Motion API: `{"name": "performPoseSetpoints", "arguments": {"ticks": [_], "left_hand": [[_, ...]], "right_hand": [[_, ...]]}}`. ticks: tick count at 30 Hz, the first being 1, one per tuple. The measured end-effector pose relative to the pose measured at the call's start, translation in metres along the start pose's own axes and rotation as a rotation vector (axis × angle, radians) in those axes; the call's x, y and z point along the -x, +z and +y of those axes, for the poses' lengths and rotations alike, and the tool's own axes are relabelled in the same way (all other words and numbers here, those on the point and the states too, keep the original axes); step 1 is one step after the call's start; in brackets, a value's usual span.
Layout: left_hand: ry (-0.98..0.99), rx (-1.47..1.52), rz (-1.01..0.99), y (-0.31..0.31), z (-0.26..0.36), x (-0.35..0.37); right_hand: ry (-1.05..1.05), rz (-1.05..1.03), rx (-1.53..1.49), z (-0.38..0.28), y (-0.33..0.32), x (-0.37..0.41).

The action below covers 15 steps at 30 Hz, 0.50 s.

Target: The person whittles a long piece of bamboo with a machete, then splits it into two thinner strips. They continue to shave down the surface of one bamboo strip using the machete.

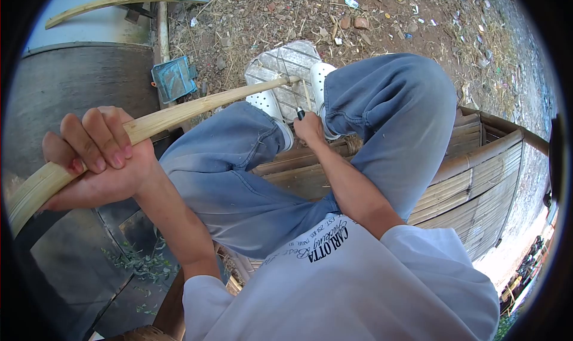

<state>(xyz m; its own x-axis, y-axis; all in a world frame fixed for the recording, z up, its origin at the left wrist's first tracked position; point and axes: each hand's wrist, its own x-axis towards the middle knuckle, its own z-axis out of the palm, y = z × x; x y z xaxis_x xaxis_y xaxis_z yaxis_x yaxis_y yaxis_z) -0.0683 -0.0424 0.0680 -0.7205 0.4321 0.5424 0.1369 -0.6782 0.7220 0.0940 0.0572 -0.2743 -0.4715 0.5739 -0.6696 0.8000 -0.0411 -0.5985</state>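
My left hand is wrapped round a long pale bamboo strip, which slants up from the lower left. The strip's far end lies over a grooved grey slab, between my feet in white clogs. Between my knees, my right hand is closed on the dark handle of a thin-bladed tool. Its narrow blade points away from me, close by the strip's far end; the exact kind of tool is too small to tell.
I sit on a bamboo-slat bench. Left of my feet lies a blue dustpan-like tray. Another curved bamboo strip rests on a pale surface at the upper left. Littered dirt ground spreads ahead, and a whitish wall runs along the right.
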Motion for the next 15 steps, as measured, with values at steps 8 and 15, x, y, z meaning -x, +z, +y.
{"name": "performPoseSetpoints", "arguments": {"ticks": [8, 15], "left_hand": [[-0.035, 0.011, -0.12, -0.009, 0.003, -0.002], [-0.094, 0.09, -0.234, -0.014, 0.003, -0.003]], "right_hand": [[-0.044, -0.015, -0.013, 0.0, 0.007, -0.011], [-0.112, -0.042, 0.0, -0.031, -0.001, 0.008]]}}
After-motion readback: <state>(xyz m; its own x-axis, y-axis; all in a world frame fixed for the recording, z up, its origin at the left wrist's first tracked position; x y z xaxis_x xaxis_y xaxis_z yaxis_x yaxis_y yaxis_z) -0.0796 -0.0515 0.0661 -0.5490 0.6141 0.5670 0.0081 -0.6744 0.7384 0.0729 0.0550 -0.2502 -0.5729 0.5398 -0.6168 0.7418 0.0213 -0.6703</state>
